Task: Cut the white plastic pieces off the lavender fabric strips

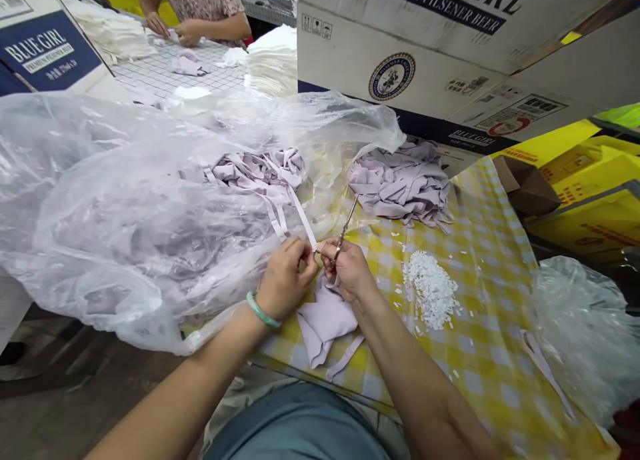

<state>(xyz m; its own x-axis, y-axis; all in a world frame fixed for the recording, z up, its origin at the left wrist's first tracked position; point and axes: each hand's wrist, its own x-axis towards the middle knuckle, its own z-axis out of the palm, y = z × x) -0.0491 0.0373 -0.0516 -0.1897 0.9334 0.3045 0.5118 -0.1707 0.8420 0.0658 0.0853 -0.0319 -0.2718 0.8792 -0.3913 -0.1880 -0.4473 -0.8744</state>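
Observation:
My left hand [287,276], with a green bangle on its wrist, pinches a pale lilac fabric strap [303,218] that runs up into a clear plastic bag [125,200]. My right hand [349,268] is closed around small scissors [346,228], blades pointing up and away, right beside the strap end. A lilac fabric piece [325,320] lies under both hands on the yellow checked tablecloth [490,327].
A heap of lilac pieces [403,183] lies behind the scissors. White cut scraps [431,288] are piled to the right. Blue Girl beer cartons [450,40] stand behind. Another person's hands [175,28] work at a far table with white stacks [274,60].

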